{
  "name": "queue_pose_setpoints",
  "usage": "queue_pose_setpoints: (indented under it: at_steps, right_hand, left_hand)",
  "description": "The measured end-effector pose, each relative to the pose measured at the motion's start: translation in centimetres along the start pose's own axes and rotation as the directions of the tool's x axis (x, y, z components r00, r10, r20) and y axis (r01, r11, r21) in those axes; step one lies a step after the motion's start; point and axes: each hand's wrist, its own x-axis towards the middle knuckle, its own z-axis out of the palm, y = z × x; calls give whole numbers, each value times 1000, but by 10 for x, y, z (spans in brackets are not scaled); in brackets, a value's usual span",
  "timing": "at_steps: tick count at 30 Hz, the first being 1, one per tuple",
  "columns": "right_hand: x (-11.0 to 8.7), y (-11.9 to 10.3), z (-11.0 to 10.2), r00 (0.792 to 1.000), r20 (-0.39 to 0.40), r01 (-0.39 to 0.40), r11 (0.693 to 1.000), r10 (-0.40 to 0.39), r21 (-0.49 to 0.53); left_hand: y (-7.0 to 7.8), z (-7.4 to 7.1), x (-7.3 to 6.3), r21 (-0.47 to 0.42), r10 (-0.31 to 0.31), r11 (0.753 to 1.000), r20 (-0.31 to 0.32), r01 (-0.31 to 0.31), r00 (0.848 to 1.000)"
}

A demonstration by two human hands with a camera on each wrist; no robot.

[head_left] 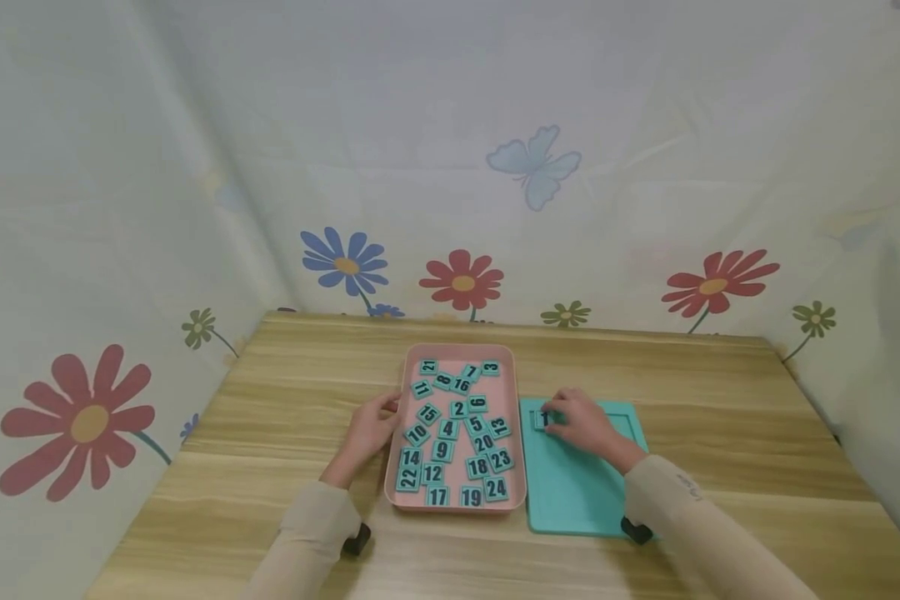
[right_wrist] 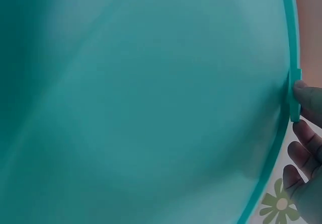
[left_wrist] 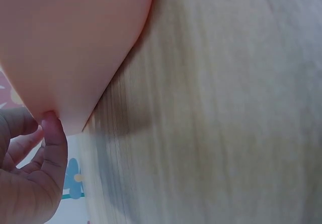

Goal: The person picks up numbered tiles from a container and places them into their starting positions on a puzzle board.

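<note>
With thumb and fingertips my right hand (head_left: 587,423) pinches a small teal tile marked 1 (head_left: 542,419). That tile is at the upper left part of the teal board (head_left: 573,492); the right wrist view shows the tile (right_wrist: 295,100) on edge-on view by the board's raised rim. My left hand (head_left: 370,429) grips the left edge of the pink tray (head_left: 521,475), its thumb (left_wrist: 53,133) against the outer wall. Inside the tray lie several loose teal number tiles, such as 2 (head_left: 459,409), 16 (head_left: 461,386) and 24 (head_left: 497,488), turned various ways.
Tray and board stand side by side on a wood-grain table (head_left: 307,375). Behind the table hangs a pale curtain (head_left: 420,125) printed with flowers and a butterfly. A dark wrist strap piece (head_left: 357,540) shows below the left sleeve.
</note>
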Motion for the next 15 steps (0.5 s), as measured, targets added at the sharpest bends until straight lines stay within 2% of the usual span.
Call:
queue_pose_setpoints:
  at_steps: [15]
  right_hand:
    - [3,-1,8,1000,2,21,998,-21,-54]
  left_hand:
    - [0,0,0,-7,-1,1000,4,1,1000]
